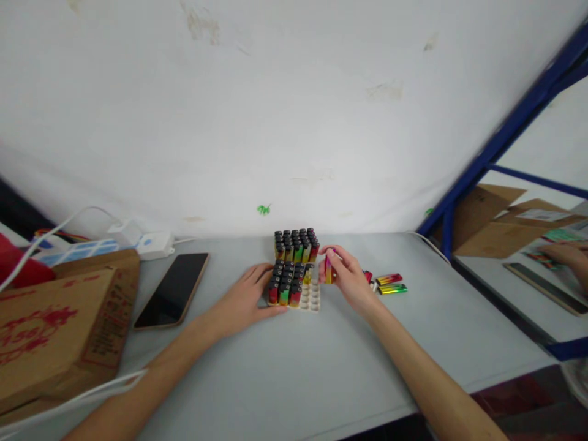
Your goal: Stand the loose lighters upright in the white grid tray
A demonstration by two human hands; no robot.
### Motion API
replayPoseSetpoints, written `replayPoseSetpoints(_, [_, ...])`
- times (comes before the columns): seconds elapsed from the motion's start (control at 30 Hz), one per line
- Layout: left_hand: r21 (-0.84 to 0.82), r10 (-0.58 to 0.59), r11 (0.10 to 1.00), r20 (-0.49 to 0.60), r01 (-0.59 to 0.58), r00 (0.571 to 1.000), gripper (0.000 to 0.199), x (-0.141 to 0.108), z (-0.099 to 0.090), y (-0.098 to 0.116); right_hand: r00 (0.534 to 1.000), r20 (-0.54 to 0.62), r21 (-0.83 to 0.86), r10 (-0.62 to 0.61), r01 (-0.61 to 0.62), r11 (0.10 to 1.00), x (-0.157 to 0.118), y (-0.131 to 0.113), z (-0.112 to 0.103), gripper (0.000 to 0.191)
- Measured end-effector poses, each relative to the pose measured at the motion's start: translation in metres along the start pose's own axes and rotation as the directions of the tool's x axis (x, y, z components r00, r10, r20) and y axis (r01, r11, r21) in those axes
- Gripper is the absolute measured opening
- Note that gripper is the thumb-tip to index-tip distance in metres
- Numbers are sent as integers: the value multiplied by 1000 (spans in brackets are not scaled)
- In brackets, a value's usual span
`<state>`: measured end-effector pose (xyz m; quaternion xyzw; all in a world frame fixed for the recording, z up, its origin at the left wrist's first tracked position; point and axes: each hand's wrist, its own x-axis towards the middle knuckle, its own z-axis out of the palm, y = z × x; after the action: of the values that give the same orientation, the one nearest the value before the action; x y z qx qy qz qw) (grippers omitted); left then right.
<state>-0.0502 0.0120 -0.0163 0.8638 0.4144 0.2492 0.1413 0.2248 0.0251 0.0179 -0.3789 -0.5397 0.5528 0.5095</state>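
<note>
Lighter (pixel 328 271) pinched in the right hand (pixel 348 273), just right of the tray's (pixel 310 301) bare cells.
It stands close to upright, its long axis roughly matching the seated lighters (pixel 285 288) in the tray's left part; the right hand, thumb and fingers clamped on it, is the nearer to those cells. At the tray's left edge the left hand (pixel 252 292) rests with thumb and fingers spread apart. Behind the tray stand the rear lighters (pixel 296 246); loose lighters (pixel 391 284) lie on the tabletop (pixel 285 373) to its right, a phone (pixel 173 291) to its left.
</note>
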Motion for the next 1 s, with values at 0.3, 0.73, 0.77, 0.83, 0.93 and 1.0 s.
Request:
replayPoseSetpoints(0.3, [-25, 4, 1000, -25, -4, 1000, 69, -1, 1, -1, 993, -117, -300, 12, -47, 953, -12, 15, 10, 60])
replayPoseSetpoints(0.73, [-35, 4, 999, -19, -4, 1000, 69, -1, -1, 0, 985, -121, -546, -125, 39, 837, -16, 29, 13, 46])
replayPoseSetpoints(0.77, [-37, 2, 999, -19, -2, 1000, 69, -1, -1, 0, 986, -118, -543, -122, 39, 839, -16, 29, 14, 45])
replayPoseSetpoints(0.83, [-43, -1, 999, -17, 0, 1000, 68, -1, -1, 1, 986, -114, -540, -122, 41, 840, -17, 28, 15, 44])
replayPoseSetpoints(0.93, [-50, -2, 999, -18, 1, 1000, 68, -1, -1, 1, 986, -114, -539, -122, 42, 841, -17, 29, 14, 42])
replayPoseSetpoints(1.0, [-46, 2, 999, -23, -3, 1000, 67, -1, 0, 1, 986, -114, -541, -125, 44, 840, -17, 29, 13, 43])
